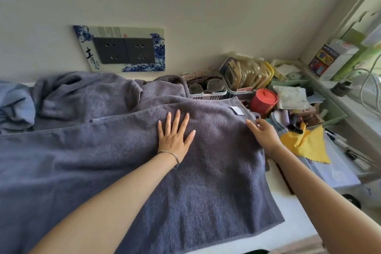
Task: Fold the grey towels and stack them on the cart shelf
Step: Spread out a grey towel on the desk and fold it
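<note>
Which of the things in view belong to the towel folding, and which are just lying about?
Job: spread grey terry towel; crumpled grey terry towel behind it.
Lying about: red round tin; yellow cloth; white plastic basket of spectacles; blue-and-white wall socket plate.

Wall: we see twin dark sockets (124, 50) in a blue-and-white patterned frame (159, 52).
Against the wall: we find a white basket of spectacles (204, 87) beside a basket of packets (245, 74).
Nearer us: a lidded red tin (263, 100), then a crumpled yellow cloth (308, 145).
Far right: a colourful box (329, 59).
</note>
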Demonstrator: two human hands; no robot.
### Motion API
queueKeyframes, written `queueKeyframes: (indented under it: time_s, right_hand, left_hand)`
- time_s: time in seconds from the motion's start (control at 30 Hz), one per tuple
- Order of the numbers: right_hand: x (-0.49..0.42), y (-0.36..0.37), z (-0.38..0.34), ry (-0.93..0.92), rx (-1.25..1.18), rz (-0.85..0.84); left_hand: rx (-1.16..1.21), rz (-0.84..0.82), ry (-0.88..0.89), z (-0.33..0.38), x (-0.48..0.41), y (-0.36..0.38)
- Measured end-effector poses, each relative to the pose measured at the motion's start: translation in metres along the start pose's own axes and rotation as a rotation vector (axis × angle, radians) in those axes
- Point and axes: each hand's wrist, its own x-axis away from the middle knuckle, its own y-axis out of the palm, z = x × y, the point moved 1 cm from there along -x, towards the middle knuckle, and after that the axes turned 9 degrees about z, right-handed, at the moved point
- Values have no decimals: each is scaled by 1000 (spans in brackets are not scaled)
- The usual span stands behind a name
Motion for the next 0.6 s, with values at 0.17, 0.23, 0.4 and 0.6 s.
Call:
queueKeyframes:
  time_s: [0.17, 0.23, 0.4, 0.6]
  right_hand:
    - [22, -28, -9, -187, 43, -31]
    - [36, -33, -34, -242, -24, -70]
    - [77, -18, -105, -329, -158, -257]
    - [141, 50, -199, -359, -262, -452]
  left_hand:
    - [131, 56, -4, 2, 17, -13]
    - [211, 70, -12, 0, 30, -22]
    - [578, 61, -65, -12, 67, -56]
    - [962, 42, -350, -85, 105, -102]
